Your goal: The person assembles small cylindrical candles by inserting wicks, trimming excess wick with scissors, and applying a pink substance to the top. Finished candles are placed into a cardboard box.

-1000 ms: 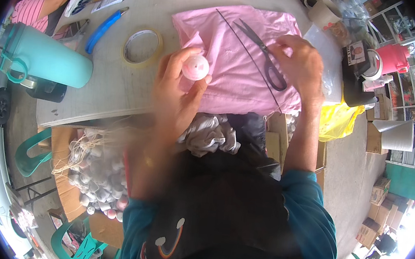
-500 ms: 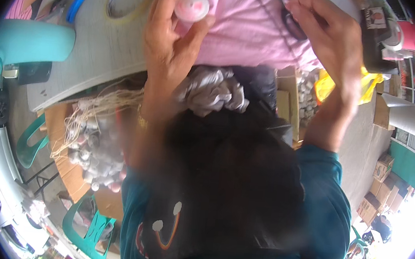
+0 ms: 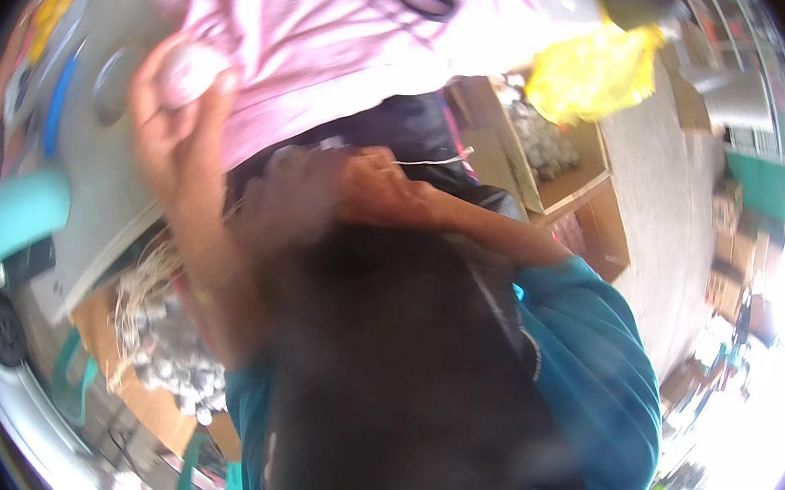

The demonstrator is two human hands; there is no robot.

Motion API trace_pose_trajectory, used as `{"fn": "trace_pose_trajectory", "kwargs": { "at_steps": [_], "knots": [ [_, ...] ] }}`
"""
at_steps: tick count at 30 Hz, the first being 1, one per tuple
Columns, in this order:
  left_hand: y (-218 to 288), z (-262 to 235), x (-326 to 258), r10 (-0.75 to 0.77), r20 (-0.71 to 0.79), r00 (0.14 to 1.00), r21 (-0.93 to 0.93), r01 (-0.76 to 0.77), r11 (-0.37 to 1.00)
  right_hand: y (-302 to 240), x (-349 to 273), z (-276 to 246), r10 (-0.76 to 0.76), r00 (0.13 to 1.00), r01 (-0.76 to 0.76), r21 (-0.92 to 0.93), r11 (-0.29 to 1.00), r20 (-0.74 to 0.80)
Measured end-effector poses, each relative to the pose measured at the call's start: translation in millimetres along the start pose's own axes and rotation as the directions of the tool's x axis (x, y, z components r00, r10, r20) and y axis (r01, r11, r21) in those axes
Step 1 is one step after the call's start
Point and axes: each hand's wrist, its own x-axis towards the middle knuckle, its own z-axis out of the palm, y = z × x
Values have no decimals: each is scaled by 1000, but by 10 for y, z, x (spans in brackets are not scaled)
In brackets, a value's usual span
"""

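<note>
So, L hand grips rounded pinkish piece nr creased pink cloth.

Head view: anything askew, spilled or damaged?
Slightly untidy: pale strings lie in a loose tangle at the cardboard box, lower left, rather than gathered. No spill stands out. The round pink-and-white piece in the left hand looks whole, but blur could hide small damage.

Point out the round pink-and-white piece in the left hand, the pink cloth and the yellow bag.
Round pink-and-white piece (image 3: 191, 73): head view, middle of its camera-facing side.
Pink cloth (image 3: 320, 63): head view, a bare stretch.
Yellow bag (image 3: 592, 73): head view, middle of its crumpled side.
</note>
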Motion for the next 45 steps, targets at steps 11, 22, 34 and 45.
{"fn": "trace_pose_trajectory", "kwargs": {
  "at_steps": [11, 22, 34, 45],
  "knots": [
    [13, -62, -30, -24, -7, 1000, 209, 25, 978, 2446, -1772, -150, 884, 466, -784, 442, 435, -44],
    [91, -212, 33, -87, -23, 996, 152, 89, 984, 4609, -2105, 272, 970, 54, -928, 346, 136, -237],
    [166, -25, -17, -159, -100, 982, 138, 172, 975, 4740, -724, 522, 908, 319, -895, 228, 383, -273],
    [116, -54, -8, -80, -47, 996, 101, 85, 991, 4812, -1258, 912, 842, 373, -898, 76, 434, -390]
  ]
}}
